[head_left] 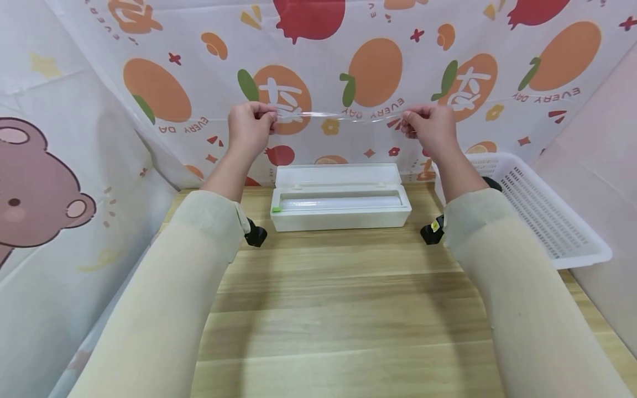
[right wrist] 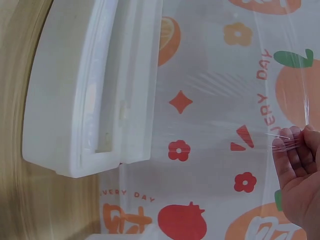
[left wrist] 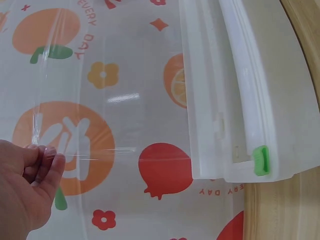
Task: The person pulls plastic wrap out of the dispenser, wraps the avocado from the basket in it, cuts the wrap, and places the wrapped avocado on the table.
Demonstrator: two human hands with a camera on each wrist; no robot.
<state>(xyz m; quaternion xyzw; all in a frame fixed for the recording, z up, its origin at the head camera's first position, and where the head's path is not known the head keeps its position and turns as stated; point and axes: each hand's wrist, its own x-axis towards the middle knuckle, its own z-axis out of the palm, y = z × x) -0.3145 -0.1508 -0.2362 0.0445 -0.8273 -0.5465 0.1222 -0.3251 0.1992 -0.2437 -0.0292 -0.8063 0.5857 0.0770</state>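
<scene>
A clear sheet of cling film (head_left: 328, 115) is stretched between my two hands, high above the table. My left hand (head_left: 252, 126) pinches one corner of it between thumb and fingers, and my right hand (head_left: 431, 128) pinches the opposite corner. Below them stands a white cling film dispenser box (head_left: 343, 220) with its lid tipped back. A roll of film (head_left: 340, 203) lies inside, and a green slider (left wrist: 261, 160) sits at the box's left end. In both wrist views the transparent film runs from the fingertips toward the box.
The box rests on a wooden table (head_left: 348, 309) near its back edge. A white perforated basket (head_left: 542, 221) stands at the right, holding something dark partly hidden by my right arm. A fruit-printed cloth (head_left: 328, 72) hangs behind.
</scene>
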